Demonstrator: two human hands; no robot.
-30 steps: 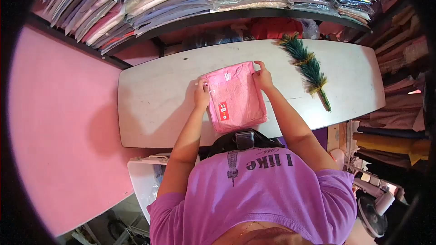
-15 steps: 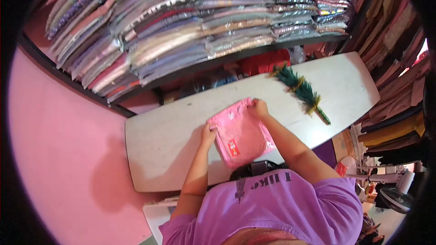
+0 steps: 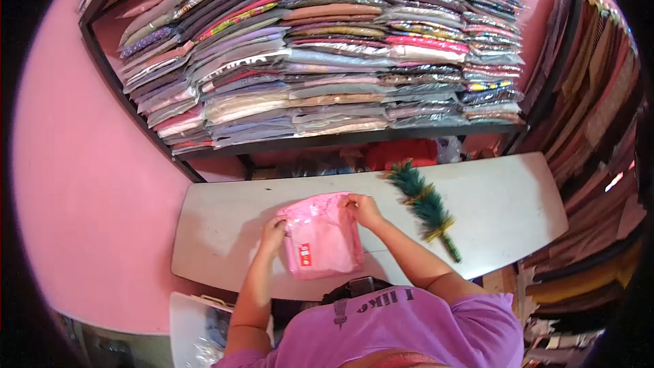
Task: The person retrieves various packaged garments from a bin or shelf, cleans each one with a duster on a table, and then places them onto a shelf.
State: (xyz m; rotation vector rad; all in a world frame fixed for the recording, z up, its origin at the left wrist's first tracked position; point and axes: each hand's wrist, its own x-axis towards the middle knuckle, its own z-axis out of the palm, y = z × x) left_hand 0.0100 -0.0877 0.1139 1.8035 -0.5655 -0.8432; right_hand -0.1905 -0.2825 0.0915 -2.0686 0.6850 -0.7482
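Note:
A pink plastic-wrapped package [image 3: 327, 242] with a small red label near its lower left is held over the white table. My left hand [image 3: 274, 232] grips its upper left edge, fingers closed on the plastic. At the upper right corner, my right hand [image 3: 364, 210] pinches the package's edge. The top of the package looks crumpled, and its lower end is near my body. To the right of my right hand lies a green tinsel-like bundle [image 3: 426, 204] with yellow ties.
The white table [image 3: 504, 197] reaches both sides. Behind it, a dark-framed shelf [image 3: 354, 140] holds stacks of wrapped garments [image 3: 340, 48]. Clothes [image 3: 593, 82] hang at the right. A white bin [image 3: 187, 327] stands at the lower left.
The view has tilted up, showing more of the shelf. In the picture, the package and both hands appear lower and further left, and the package is more upright. Both hands still hold it.

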